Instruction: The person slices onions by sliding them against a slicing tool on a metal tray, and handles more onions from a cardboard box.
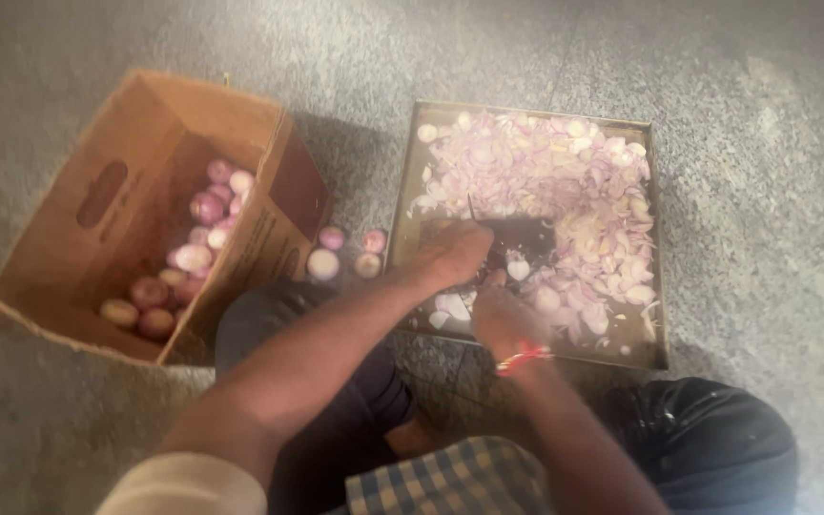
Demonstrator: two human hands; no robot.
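My left hand (455,250) reaches over the near left part of a metal tray (657,286) on the floor, fingers curled down. A thin dark blade tip (470,205) sticks up just behind it, beside a dark patch (525,234). My right hand (500,319), with a red thread at the wrist, is curled just below, next to a pale onion piece (519,270). Blur hides what either hand grips. A heap of sliced pink onion (565,181) covers the tray's far and right sides.
An open cardboard box (97,191) at the left holds several peeled onions (207,205). Three cut onion halves (322,263) lie on the stone floor between box and tray. My knees in dark trousers (708,439) frame the tray's near edge.
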